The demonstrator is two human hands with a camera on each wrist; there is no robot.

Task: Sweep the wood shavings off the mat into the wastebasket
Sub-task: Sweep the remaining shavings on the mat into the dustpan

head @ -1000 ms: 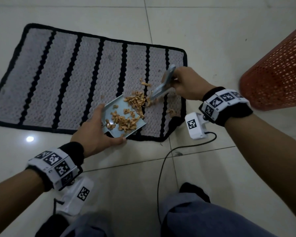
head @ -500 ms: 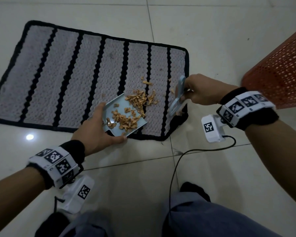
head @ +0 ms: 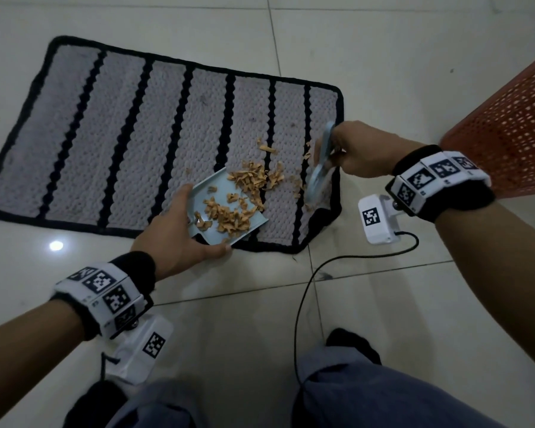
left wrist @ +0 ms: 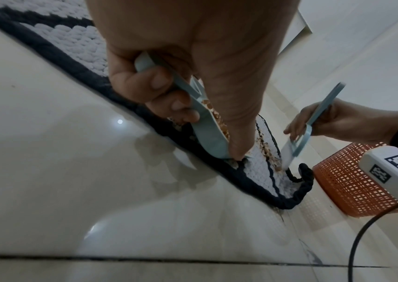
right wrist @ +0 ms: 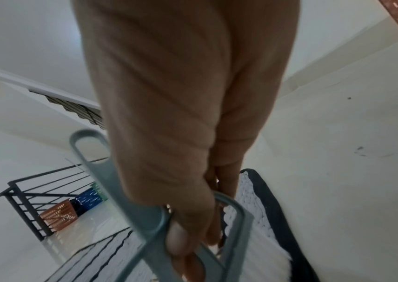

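Observation:
A grey mat with black stripes (head: 130, 143) lies on the tiled floor. My left hand (head: 173, 233) grips a pale blue dustpan (head: 212, 193) at the mat's near edge; wood shavings (head: 229, 216) lie in the pan and more shavings (head: 255, 177) are heaped at its lip. My right hand (head: 352, 149) grips a pale blue hand brush (head: 320, 168) by its handle, bristles down on the mat's right end among loose shavings (head: 297, 188). In the left wrist view the brush (left wrist: 297, 141) touches the mat by its curled corner (left wrist: 301, 183). The orange mesh wastebasket (head: 513, 125) stands at the right.
A black cable (head: 303, 298) runs across the floor tiles from the right wrist camera toward my knees (head: 368, 393). In the right wrist view a black railing (right wrist: 31, 206) and coloured crates (right wrist: 72, 208) stand far behind the mat.
My right hand has carried the brush from the shavings at the pan's lip rightward to the mat's right end. The left hand and dustpan have stayed in place.

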